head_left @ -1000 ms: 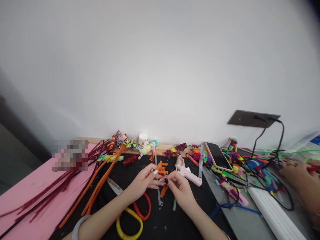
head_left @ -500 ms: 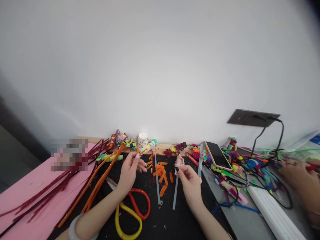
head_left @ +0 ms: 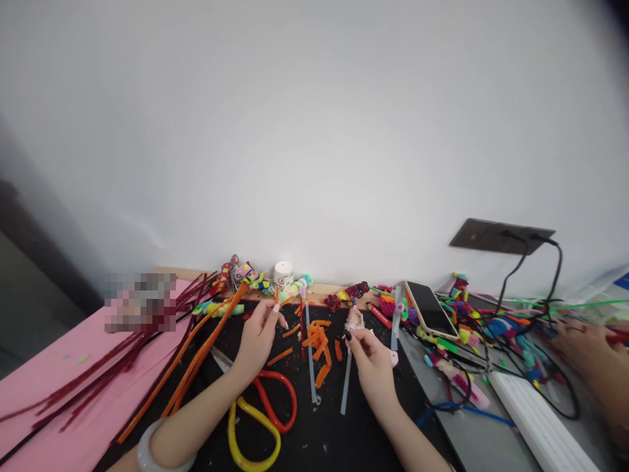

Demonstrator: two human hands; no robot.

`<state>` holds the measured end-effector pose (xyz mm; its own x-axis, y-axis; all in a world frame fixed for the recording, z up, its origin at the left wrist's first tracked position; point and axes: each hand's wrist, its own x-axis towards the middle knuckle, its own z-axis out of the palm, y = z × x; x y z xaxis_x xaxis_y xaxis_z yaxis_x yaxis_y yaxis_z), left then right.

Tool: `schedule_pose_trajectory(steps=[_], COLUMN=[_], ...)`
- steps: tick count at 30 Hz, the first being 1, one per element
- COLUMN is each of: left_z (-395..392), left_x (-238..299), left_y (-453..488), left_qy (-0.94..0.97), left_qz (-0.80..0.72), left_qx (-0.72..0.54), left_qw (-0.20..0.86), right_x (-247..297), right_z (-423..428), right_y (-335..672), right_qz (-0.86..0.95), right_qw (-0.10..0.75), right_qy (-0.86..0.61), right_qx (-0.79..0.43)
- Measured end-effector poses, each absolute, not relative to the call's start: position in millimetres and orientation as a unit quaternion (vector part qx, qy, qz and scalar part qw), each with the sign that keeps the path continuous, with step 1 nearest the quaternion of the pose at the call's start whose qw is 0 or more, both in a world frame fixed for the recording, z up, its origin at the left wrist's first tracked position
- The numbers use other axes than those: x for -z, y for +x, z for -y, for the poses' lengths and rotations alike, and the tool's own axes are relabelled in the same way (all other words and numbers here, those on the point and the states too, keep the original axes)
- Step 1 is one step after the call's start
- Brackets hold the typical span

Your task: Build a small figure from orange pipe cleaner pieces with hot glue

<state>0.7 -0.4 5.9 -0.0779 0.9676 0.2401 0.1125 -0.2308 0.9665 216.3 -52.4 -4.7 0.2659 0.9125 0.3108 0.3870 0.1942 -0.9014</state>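
My left hand (head_left: 258, 334) pinches a short orange pipe cleaner piece (head_left: 276, 296) between thumb and fingertips, with another orange end beside it. Below that hand a loose orange strip lies on the black mat (head_left: 314, 446). My right hand (head_left: 372, 360) is closed on a pale pink glue gun (head_left: 354, 319), mostly covered by the fingers; its nozzle points toward the wall. A translucent glue stick (head_left: 346, 387) sticks out behind it. Between my hands lies a pile of cut orange pieces (head_left: 318, 344), next to a second glue stick (head_left: 310, 357). Scissors (head_left: 253, 432) with red and yellow handles lie under my left forearm.
Long orange pipe cleaners (head_left: 196, 360) and dark red ones (head_left: 98, 380) lie left, partly over pink sheeting (head_left: 44, 400). A white cup (head_left: 284, 274) stands by the wall. Right are a phone (head_left: 431, 309), cables, a white power strip (head_left: 538, 419) and another person's hand (head_left: 582, 347).
An orange strip now lies on the mat below my left hand, where bare mat showed before. My left fingers have drawn closer together. My right hand keeps its grip.
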Motion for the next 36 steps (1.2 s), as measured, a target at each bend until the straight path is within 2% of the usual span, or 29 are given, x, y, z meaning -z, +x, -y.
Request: schedule_pose_trajectory(steps=[7, 16, 19, 26, 36], left_z=[0, 0, 0, 0, 1], left_x=[0, 1, 1, 2, 1], left_y=[1, 2, 2, 2, 3], left_qy=[0.565, 0.561, 0.559, 0.565, 0.578], left_qz=[-0.45, -0.45, -0.445, -0.445, -0.445], left_qx=[-0.541, -0.542, -0.542, -0.531, -0.519], left_qw=[0.43, 0.435, 0.443, 0.448, 0.446], right_x=[-3, -20, -24, -37, -49], right_z=[54, 40, 28, -5, -47], right_y=[213, 211, 216, 217, 201], right_qz=[0.587, 0.619, 0.672, 0.696, 0.665], right_qw=[0.517, 0.459, 0.443, 0.339, 0.3], right_qy=[-0.567, -0.575, -0.546, -0.63, -0.678], right_qx=[-0.257, -0.275, -0.233, -0.061, -0.093])
